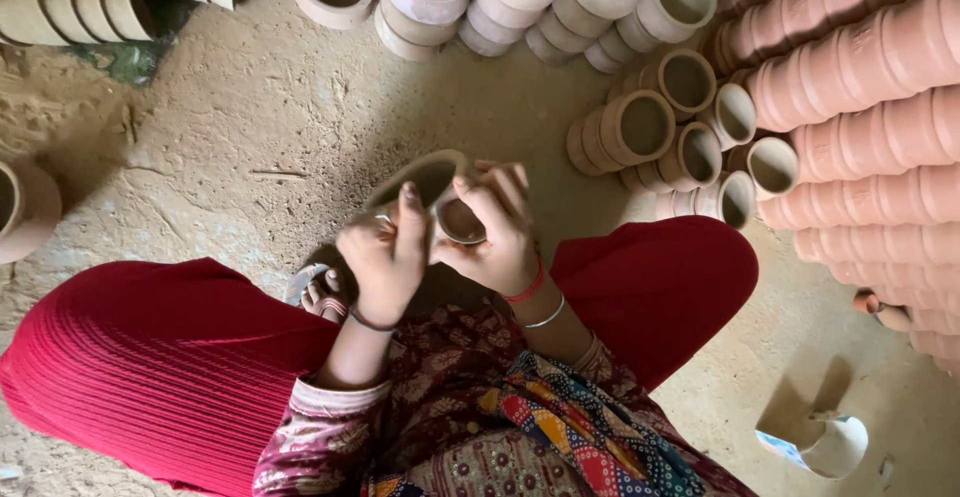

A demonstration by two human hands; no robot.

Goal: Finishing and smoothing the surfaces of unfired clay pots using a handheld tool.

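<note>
I see my left hand and right hand each gripping a clay cup above the sandy floor; a white torn paper package lies near its bottom-right corner

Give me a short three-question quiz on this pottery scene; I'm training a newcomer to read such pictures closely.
1. True or false: the left hand and the right hand both grip clay cups.
2. The stacked orange-red cups lie: A) on the person's right, B) on their lap, C) behind them.
3. What lies on the sandy floor at lower right?

Key: 1 true: the left holds a larger pale cup, the right a small cup. 2 A. 3 A curled paper scrap.
</note>
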